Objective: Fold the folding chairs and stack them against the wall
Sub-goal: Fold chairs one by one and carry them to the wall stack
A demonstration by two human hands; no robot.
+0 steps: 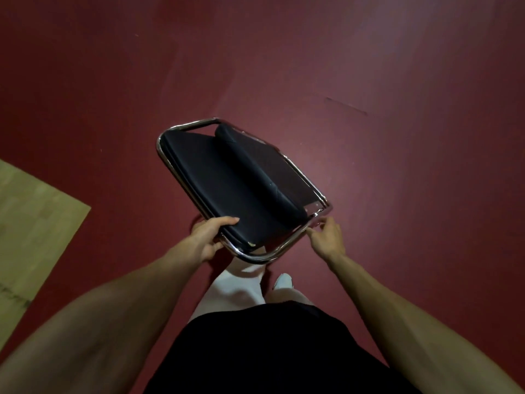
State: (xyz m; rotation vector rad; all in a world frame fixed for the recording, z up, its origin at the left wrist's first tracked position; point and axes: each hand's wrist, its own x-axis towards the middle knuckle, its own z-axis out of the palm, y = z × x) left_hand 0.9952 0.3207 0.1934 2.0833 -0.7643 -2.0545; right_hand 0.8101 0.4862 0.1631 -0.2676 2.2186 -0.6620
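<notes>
Nearest is a dark garment (270,351) at the waist, and below it two feet in white socks (244,282) stand on the floor, right under the chair's near edge. The left hand (208,237) grips the near left corner of the chair (227,177), thumb on top of the black seat pad and fingers curled beneath. The right hand (326,237) is loose at the near right corner, fingertips at or just beside the chrome frame (255,258) and not wrapped round it.

The chair looks folded nearly flat; it is held tilted in the air over the dark red floor (369,81), with its far end pointing away. Most of the weight seems to hang from one hand, so the chair could twist and slip from that corner; it would then land on the socked toes. The padded back may also swing open, or shut on fingers near the hinge, unless the right hand closes on the tube.

A pale wooden patch (37,223) lies far left; no wall is in view, so the stacking place cannot be judged.
</notes>
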